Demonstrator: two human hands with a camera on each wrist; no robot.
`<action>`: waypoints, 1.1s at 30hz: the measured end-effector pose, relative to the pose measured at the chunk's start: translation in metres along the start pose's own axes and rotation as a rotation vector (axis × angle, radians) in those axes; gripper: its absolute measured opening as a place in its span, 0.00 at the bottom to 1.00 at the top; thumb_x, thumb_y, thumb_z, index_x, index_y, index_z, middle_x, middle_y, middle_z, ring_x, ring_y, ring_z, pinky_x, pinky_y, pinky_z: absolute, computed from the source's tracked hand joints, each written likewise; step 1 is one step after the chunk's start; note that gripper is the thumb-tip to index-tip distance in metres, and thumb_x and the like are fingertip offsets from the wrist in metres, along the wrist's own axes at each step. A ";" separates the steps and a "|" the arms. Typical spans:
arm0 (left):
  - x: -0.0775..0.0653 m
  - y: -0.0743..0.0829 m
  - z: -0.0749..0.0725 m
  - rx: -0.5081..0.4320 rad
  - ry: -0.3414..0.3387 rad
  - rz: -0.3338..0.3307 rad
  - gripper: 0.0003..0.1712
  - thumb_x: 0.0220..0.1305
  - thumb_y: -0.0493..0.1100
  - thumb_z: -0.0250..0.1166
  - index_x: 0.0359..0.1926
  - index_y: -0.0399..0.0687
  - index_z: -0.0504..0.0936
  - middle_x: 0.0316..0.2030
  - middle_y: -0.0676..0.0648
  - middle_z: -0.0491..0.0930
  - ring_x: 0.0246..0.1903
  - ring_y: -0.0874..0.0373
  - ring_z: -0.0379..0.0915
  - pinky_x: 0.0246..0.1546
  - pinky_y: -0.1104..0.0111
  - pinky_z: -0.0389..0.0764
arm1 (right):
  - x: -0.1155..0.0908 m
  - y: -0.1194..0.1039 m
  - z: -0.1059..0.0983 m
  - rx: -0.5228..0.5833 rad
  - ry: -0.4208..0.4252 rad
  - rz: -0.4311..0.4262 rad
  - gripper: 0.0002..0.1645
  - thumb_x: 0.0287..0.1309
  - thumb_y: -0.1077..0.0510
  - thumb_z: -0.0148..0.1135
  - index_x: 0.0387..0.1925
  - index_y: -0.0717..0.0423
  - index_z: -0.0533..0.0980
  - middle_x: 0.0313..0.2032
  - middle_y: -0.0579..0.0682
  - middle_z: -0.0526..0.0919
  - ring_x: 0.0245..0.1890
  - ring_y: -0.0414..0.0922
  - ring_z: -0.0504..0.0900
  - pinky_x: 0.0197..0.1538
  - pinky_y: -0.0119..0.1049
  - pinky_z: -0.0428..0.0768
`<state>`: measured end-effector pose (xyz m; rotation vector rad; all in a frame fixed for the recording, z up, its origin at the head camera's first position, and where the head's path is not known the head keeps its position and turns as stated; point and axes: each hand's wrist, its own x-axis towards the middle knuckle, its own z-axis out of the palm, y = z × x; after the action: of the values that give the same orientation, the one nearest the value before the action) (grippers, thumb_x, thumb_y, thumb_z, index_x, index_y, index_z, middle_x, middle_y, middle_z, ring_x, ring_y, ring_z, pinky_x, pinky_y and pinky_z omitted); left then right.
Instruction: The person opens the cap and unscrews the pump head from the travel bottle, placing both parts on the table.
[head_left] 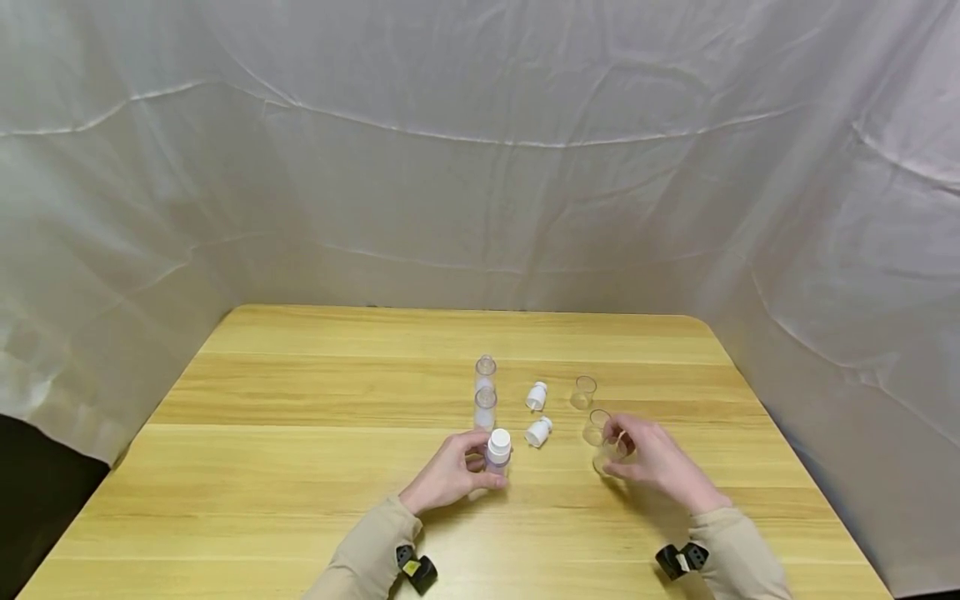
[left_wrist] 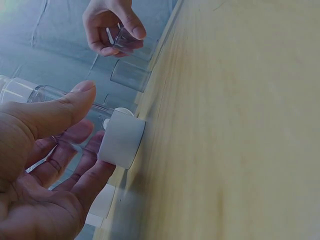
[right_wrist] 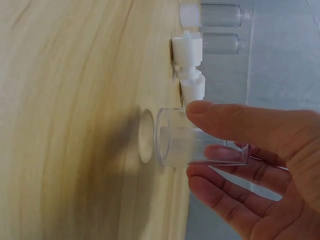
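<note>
My left hand (head_left: 453, 473) holds a small clear bottle (head_left: 498, 457) upright, thumb on one side and fingers round the other. A white pump head tops this bottle, and its white base (left_wrist: 122, 140) shows in the left wrist view, close over the wooden table. My right hand (head_left: 654, 460) grips a clear cylindrical cap (right_wrist: 202, 137) between thumb and fingers, its rim close over the table. Just behind that hand stands another clear cap (head_left: 596, 428), with a third clear cap (head_left: 584, 392) farther back.
Two clear bottles (head_left: 485, 408) without pump heads stand in line behind my left hand. Between the bottles and the caps, two white pump heads (head_left: 537, 432) lie on the wooden table (head_left: 300, 467). Pale grey curtains (head_left: 480, 200) hang round the back and sides.
</note>
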<state>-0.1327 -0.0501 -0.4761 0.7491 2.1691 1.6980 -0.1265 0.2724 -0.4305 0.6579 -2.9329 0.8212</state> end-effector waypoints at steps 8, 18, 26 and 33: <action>0.001 -0.001 0.000 0.002 0.000 -0.001 0.23 0.56 0.32 0.73 0.53 0.33 0.81 0.53 0.36 0.81 0.55 0.46 0.78 0.66 0.52 0.79 | 0.000 0.000 0.003 -0.007 -0.007 0.033 0.22 0.42 0.63 0.79 0.39 0.57 0.76 0.32 0.45 0.82 0.31 0.36 0.79 0.34 0.27 0.83; 0.000 0.000 0.000 -0.011 0.005 -0.018 0.23 0.55 0.32 0.73 0.53 0.33 0.81 0.52 0.36 0.81 0.55 0.46 0.78 0.66 0.51 0.78 | 0.000 0.002 0.006 -0.013 -0.008 0.031 0.22 0.42 0.63 0.79 0.39 0.57 0.76 0.31 0.45 0.83 0.31 0.37 0.80 0.34 0.27 0.83; 0.000 0.000 -0.001 -0.012 0.008 -0.017 0.23 0.55 0.32 0.73 0.53 0.33 0.81 0.52 0.36 0.81 0.55 0.45 0.78 0.67 0.50 0.78 | -0.001 0.000 0.004 -0.003 -0.008 0.052 0.26 0.41 0.59 0.82 0.41 0.56 0.76 0.32 0.45 0.82 0.33 0.38 0.79 0.35 0.28 0.82; 0.000 0.000 0.000 -0.011 0.004 -0.023 0.23 0.55 0.32 0.74 0.52 0.33 0.81 0.52 0.37 0.81 0.55 0.46 0.78 0.67 0.51 0.78 | 0.007 -0.027 -0.003 -0.066 0.233 -0.170 0.34 0.36 0.55 0.84 0.48 0.59 0.78 0.39 0.49 0.83 0.35 0.42 0.78 0.36 0.34 0.83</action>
<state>-0.1332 -0.0503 -0.4763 0.7148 2.1611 1.7003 -0.1224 0.2500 -0.4138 0.7391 -2.6419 0.7263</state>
